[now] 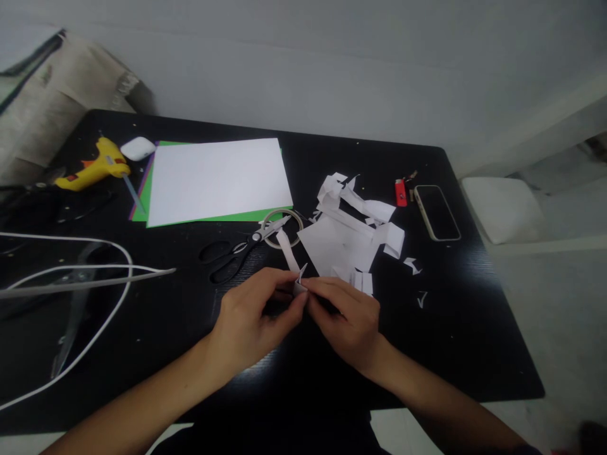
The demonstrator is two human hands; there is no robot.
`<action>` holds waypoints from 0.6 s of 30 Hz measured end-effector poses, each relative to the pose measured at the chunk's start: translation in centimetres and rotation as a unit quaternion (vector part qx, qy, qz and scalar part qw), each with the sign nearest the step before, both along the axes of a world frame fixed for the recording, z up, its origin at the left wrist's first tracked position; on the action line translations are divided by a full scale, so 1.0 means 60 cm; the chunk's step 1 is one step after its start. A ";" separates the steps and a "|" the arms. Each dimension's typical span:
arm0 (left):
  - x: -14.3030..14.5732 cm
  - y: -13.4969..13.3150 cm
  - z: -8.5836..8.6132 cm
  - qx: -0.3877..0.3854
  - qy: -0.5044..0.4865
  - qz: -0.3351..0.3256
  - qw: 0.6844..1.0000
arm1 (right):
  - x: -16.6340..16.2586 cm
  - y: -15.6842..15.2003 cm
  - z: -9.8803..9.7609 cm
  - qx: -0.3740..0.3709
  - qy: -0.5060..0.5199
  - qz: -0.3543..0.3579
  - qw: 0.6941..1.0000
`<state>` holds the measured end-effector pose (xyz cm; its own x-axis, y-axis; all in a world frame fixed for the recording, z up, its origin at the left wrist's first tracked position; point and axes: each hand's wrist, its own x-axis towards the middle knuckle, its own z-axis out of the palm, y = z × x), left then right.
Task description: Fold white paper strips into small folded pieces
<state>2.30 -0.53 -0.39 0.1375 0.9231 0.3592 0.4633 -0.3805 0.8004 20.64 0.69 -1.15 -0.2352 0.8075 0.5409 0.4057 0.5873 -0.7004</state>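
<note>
Between my two hands is a small folded piece of white paper (300,287), held above the black table near its front. My left hand (258,313) pinches its left side between thumb and forefinger. The fingers of my right hand (345,316) close on its right side, and the fingertips of both hands nearly meet. Just beyond lie loose white paper scraps (339,240), some cut and creased. Scissors (241,249) with black handles rest left of the scraps, their blades lying over a roll of tape (296,221).
White paper (218,180) lies on green sheets (213,219) at the back. A yellow glue gun (102,165) and white case (138,148) sit at left, near a white cable (128,278). A red lighter (401,193) and phone (437,213) lie right on the black table (474,341).
</note>
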 end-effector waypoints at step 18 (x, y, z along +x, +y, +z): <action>-0.008 0.008 0.008 -0.046 -0.055 -0.044 0.996 | 0.004 0.009 0.014 -0.038 0.021 -0.001 0.999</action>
